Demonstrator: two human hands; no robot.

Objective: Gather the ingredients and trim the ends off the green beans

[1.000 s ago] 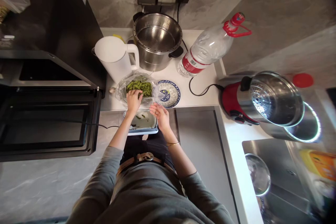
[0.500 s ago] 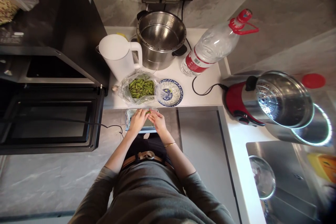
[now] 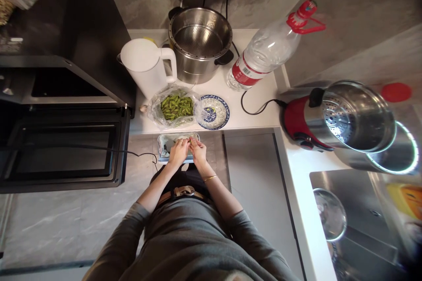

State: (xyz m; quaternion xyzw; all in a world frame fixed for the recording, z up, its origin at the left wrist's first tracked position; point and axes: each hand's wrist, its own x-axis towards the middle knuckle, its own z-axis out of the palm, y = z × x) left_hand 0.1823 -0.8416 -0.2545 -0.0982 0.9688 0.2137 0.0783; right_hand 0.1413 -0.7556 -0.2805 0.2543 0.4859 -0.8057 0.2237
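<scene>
Over a lined bin in front of the counter, my left hand and my right hand meet with fingertips pinched together. Between them is an edamame pod, mostly hidden by the fingers. Just beyond, on the counter, lies a clear plastic bag holding a heap of green edamame pods. To its right, a blue-and-white patterned plate carries a few small green beans. The bag's edge overlaps the plate's left side.
Behind the bag stand a white pitcher and a steel pot. A large water bottle is at the back right, near a red-based steamer. An open oven door extends on the left; a sink is at right.
My hands have drawn closer together, the left shifting slightly right. Less of the green pod shows between the fingers. The whole view has shifted a little.
</scene>
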